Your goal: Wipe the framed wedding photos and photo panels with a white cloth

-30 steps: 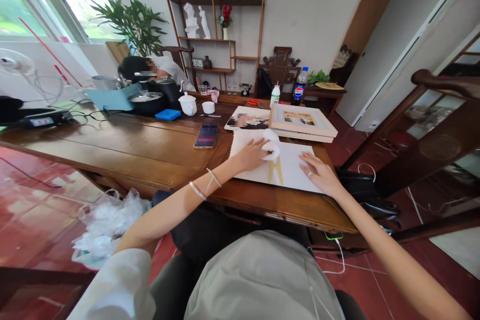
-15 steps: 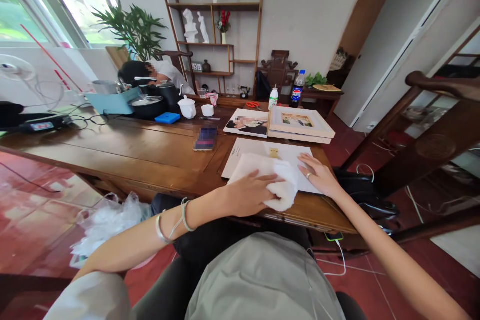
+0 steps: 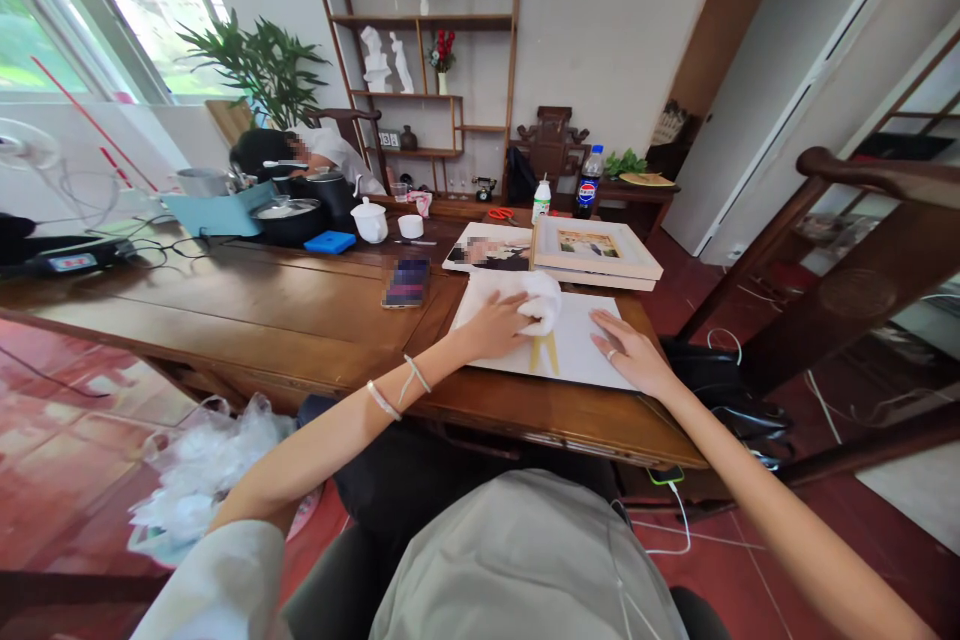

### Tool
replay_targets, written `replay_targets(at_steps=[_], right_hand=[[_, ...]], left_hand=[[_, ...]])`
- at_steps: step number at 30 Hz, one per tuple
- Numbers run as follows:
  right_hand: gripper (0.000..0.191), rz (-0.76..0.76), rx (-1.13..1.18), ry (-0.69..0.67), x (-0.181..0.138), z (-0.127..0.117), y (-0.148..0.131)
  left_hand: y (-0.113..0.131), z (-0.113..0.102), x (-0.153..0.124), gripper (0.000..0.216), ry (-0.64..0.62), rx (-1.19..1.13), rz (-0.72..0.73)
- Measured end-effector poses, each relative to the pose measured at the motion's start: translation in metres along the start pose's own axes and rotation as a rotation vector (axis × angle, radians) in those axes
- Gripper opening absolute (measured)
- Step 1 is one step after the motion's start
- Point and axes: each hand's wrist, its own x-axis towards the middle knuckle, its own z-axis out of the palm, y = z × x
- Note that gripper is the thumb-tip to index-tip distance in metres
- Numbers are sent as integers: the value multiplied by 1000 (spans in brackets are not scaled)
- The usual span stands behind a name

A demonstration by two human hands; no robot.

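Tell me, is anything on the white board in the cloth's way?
Yes. A yellow forked strip lies on the white board right beside the cloth, on its near side. The right hand rests flat further right.

Cloth farther up the board

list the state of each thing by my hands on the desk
left hand, closed on the cloth
cloth, bunched, pressed on the board
right hand, open, flat on the board
board, lying flat on the desk
phone, flat, screen up
cola bottle, upright, capped
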Motion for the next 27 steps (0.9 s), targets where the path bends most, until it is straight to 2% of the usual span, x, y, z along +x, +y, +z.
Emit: replay_targets(at_steps=[5,8,10,12,17,20,23,27], right_hand=[[40,3,14,30,1,2,0],[39,-2,-5,39,2,2,0],[39,7,-22,42,3,2,1],[38,16,-28,50,4,2,2],[37,-5,-14,50,4,1,3],[37,-5,-14,52,4,1,3],[38,-8,-18,57,3,1,2],[37,-6,-2,58,3,2,1]], left_hand=[[42,-23,-55,24,-68,-46,175],[53,-35,-78,17,-92,-85,237],[48,-37,-77,16,-103,-128,244],[33,-33,-65,19,-97,-151,201],[-25,-10,-23,24,10,-42,-44],[-46,2,-13,27,59,12,-129],[-40,4,-21,29,63,25,-118],[0,-6,-56,26,-20,-17,28]])
